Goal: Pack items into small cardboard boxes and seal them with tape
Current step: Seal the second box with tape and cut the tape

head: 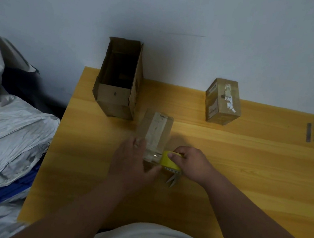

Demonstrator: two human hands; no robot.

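A small cardboard box (155, 133) lies lengthwise mid-table, a clear tape strip running along its top. A yellow tape roll (170, 160) touches its near end. Another small taped box (223, 101) stands well apart to the right.

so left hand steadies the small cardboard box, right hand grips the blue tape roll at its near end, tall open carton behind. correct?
Not quite: the tape roll is yellow, not blue, as the head view shows. The rest holds: the left hand steadies the small cardboard box, the right hand grips the roll at its near end, and the tall open carton stands behind.

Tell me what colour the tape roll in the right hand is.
Yellow. The tape roll, held by the right hand, shows best in the head view.
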